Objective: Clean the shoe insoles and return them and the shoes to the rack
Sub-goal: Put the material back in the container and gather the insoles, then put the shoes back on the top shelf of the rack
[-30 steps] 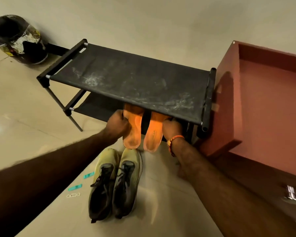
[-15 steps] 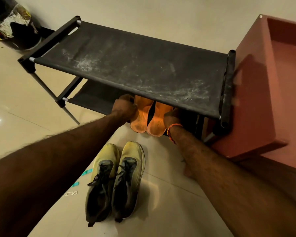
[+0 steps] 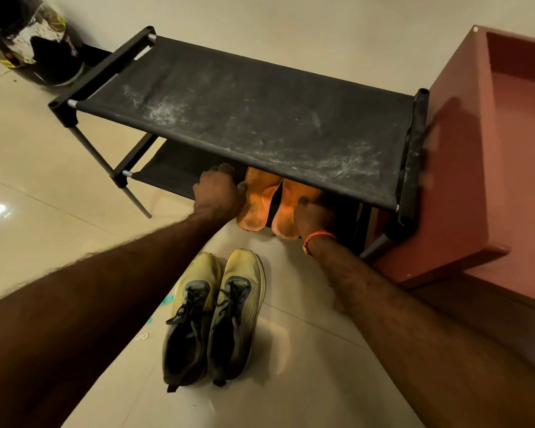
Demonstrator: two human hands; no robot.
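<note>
No text can be read; marks on the orange insoles (image 3: 258, 202) are illegible

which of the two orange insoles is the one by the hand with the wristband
The right insole, beside the right hand with the orange wristband. The left insole lies by the left hand.

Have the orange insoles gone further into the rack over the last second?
Yes. The orange insoles have slid deeper onto the lower shelf, under the rack's front edge; less of each sticks out now.

Home entryway, shoe rack (image 3: 260, 118), tiled floor (image 3: 28, 168)
</note>
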